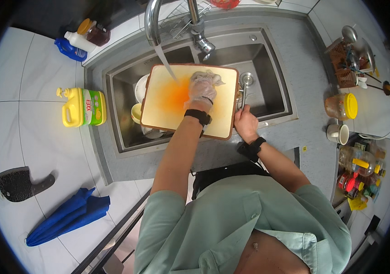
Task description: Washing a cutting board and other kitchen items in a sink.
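Observation:
A cream cutting board (pixel 167 116) with a brown rim lies across the double sink, over its divider. Orange staining spreads over its middle. My left hand (pixel 201 92), in a clear plastic glove, presses a crumpled greyish cloth (pixel 208 76) onto the board. At the board's lower right edge, my right hand (pixel 247 124) is bare and grips the board beside a metal handle (pixel 244 97); its fingertips are partly hidden. From the curved faucet spout (pixel 152 27), a stream of water (pixel 166 63) falls on the board's left half.
Bowls, one a yellow bowl (pixel 136 113), sit under the board in the left basin. The right basin (pixel 267 85) shows its drain. A yellow detergent jug (pixel 83 107) stands left. On the right are a mug (pixel 337 134), a yellow-lidded jar (pixel 341 106) and a utensil basket (pixel 342 63). A cleaver (pixel 18 184) hangs left.

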Available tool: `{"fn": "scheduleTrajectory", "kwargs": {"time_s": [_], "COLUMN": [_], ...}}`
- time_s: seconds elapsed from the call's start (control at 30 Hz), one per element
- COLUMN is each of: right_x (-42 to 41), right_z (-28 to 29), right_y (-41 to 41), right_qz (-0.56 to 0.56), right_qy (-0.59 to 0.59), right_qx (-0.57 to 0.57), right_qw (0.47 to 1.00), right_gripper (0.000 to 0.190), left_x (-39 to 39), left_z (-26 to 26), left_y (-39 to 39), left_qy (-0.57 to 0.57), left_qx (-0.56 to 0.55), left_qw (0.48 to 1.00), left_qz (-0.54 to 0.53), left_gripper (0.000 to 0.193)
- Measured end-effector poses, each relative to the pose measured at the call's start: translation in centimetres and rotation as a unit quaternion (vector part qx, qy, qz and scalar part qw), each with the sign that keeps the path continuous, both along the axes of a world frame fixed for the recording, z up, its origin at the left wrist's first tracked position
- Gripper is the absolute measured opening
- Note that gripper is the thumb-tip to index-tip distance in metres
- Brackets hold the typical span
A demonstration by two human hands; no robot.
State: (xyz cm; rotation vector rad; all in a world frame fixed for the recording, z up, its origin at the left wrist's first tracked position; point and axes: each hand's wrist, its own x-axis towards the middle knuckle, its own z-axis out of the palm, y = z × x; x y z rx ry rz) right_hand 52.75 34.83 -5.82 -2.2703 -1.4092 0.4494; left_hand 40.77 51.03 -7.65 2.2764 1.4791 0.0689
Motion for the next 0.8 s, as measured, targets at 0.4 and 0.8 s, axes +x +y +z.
{"fn": "scheduleTrajectory", "kwargs": {"time_s": [0.4, 0.8], "right_x": [0.7, -0.5], "right_z": [-0.1, 0.3], "right_y": [-0.1, 0.2], "right_qz": [0.006, 0.033], "right_qy": [-0.006, 0.029], "right_qx": [0.009, -0.012], "right_qw": [1.0, 0.999], "right_gripper": [0.023, 0.023], "left_x": [-4.4, 4.5], "left_z": [4.7, -7.7], "left_y": [-13.3, 1.1], "left_qy": [-0.301, -0.315], "left_qx": [-0.182, -0.009], "left_qw": [0.935, 0.946], "left_qz": [-0.046, -0.075], "left_gripper": [0.025, 0.013]}}
